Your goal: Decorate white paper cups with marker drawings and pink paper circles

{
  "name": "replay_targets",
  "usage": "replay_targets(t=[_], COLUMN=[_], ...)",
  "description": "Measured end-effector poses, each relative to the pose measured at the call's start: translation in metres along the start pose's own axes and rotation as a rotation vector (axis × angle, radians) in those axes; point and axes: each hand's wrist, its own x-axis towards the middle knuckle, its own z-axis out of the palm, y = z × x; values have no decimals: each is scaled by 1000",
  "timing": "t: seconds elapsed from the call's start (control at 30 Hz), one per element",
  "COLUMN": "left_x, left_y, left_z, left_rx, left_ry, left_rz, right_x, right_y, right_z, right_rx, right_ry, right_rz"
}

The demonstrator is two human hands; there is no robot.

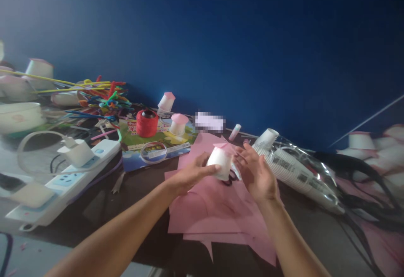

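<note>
White paper cup (218, 165), upside down at the centre of the dial, with a pink piece (221, 146) on its upturned base; it looks near completion, though I cannot tell whether that piece is stuck down. The left hand (195, 172) has its fingers closed on the cup, thumb across the near side. The right hand (257, 176) is open beside it at 3 o'clock, fingers loosely spread; I cannot tell if the tips touch.

Pink-topped cups look done: 2 stand between 10 and 11 o'clock (177, 127), others farther off at 10 (39, 73) and 3 (361, 141). Seemingly undone are the nested plain cups (292, 167) in clear wrap at 3 o'clock. Pink sheets (202, 222) lie at 6, a small tube (235, 132) at 1.
</note>
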Motion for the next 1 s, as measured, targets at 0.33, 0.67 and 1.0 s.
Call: replay_targets(t=[0.33, 0.67, 1.0], left_x=[2, 2, -5], left_y=[-8, -19, -8], left_z=[2, 3, 1], left_rx=[235, 450, 205], left_ry=[325, 503, 141], left_rz=[172, 306, 63], right_x=[-16, -17, -1], right_y=[24, 30, 29], right_z=[27, 37, 14], right_rx=[-174, -250, -19], right_ry=[-121, -136, -48], right_rz=[-45, -3, 69])
